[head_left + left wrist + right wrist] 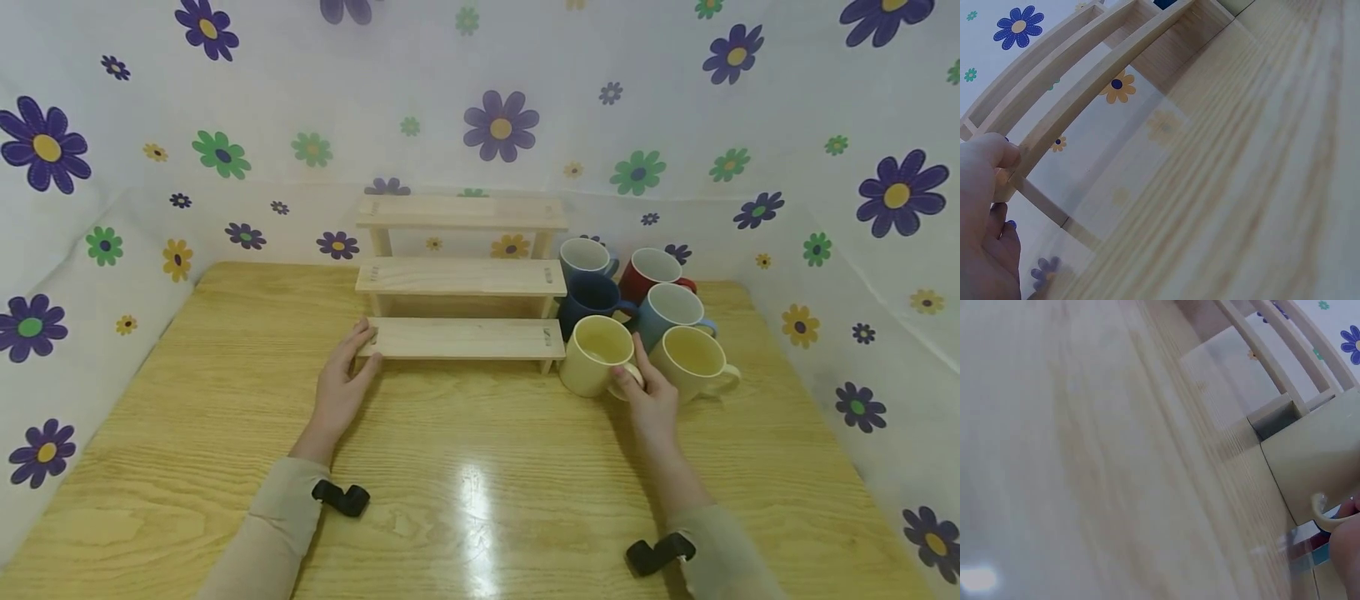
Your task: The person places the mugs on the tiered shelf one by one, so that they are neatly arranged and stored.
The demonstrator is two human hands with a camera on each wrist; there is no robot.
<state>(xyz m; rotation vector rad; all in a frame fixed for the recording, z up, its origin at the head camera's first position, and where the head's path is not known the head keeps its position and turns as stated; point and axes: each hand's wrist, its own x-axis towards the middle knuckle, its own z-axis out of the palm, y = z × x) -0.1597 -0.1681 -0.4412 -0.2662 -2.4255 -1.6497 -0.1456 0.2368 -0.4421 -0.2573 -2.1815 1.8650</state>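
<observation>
A three-step wooden shelf rack (pixel 461 338) stands at the middle back of the table. My left hand (pixel 345 385) grips the left end of its lowest board; in the left wrist view the thumb (pixel 999 150) lies against the board's edge, the other fingers beyond it. With my right hand (pixel 656 402) I hold a pale yellow mug (pixel 585 367) by its handle, upright beside the rack's right end. The right wrist view shows that mug's side (pixel 1313 459) and its handle, the hand partly cut off at the frame's edge.
Behind the held mug stand a dark blue mug (pixel 581 310) and a light blue mug (pixel 581 271). Farther right are a red mug (pixel 636 285), another light blue mug (pixel 656 329) and a second yellow mug (pixel 678 379). Flowered cloth (pixel 420 75) encloses the wooden table (pixel 420 467).
</observation>
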